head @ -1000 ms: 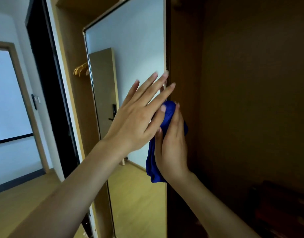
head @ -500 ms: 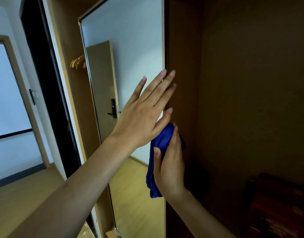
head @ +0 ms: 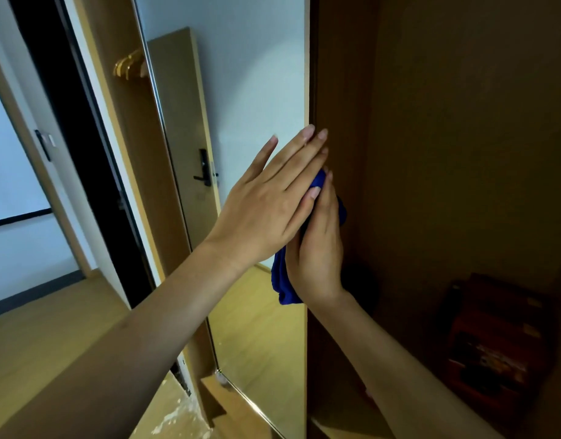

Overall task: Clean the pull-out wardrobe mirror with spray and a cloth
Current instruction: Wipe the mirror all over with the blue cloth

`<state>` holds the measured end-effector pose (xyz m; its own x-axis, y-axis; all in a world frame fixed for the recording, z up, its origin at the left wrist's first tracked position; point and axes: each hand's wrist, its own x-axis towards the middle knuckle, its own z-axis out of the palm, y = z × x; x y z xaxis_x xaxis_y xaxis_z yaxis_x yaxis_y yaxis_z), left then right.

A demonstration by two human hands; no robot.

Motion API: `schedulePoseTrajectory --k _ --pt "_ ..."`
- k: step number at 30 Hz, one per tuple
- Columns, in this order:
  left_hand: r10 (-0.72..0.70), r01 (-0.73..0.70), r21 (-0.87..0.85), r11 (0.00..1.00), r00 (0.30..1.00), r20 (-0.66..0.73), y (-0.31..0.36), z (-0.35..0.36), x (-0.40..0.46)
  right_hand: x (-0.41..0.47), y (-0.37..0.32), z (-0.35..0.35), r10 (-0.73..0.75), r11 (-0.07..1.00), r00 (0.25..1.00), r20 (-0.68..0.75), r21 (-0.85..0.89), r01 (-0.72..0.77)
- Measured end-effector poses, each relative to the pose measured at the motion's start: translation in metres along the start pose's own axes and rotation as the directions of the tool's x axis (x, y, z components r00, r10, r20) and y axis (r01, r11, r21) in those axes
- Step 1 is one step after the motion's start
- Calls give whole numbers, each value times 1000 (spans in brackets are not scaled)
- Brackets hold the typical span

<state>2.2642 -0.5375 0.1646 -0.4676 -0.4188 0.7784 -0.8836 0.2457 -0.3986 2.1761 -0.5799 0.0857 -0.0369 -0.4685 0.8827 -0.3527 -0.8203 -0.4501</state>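
The tall pull-out mirror stands out from the wardrobe, its face reflecting a pale wall and a door with a black handle. My left hand lies flat on the glass near the right edge, fingers straight and pointing up. Just behind it, my right hand holds a blue cloth wrapped over the mirror's right edge, fingers along the back side. The cloth's tail hangs below the hand. No spray bottle is in view.
The dark wooden wardrobe interior fills the right side, with an orange-red box low on its floor. Wooden hangers hang in the left compartment. A dark doorway and light wood floor lie to the left.
My right hand slid the cloth down the mirror's edge and then back up. My left hand stayed flat on the glass. The view tilted a little downward.
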Motion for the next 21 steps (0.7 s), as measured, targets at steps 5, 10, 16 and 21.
schedulePoseTrajectory --k 5,10,16,21 --pt "67 -69 20 997 994 85 13 22 -40 -48 21 4 24 1000 999 40 -20 -23" --pt "100 -110 55 992 982 159 21 44 -76 -92 39 4 74 997 990 120 -10 -74" --pt "85 -97 64 993 982 167 23 49 -80 -104 44 0 79 984 988 132 -171 -56" --pt "106 -118 54 991 976 189 21 54 -87 -124 52 2 7 956 989 148 -290 37"
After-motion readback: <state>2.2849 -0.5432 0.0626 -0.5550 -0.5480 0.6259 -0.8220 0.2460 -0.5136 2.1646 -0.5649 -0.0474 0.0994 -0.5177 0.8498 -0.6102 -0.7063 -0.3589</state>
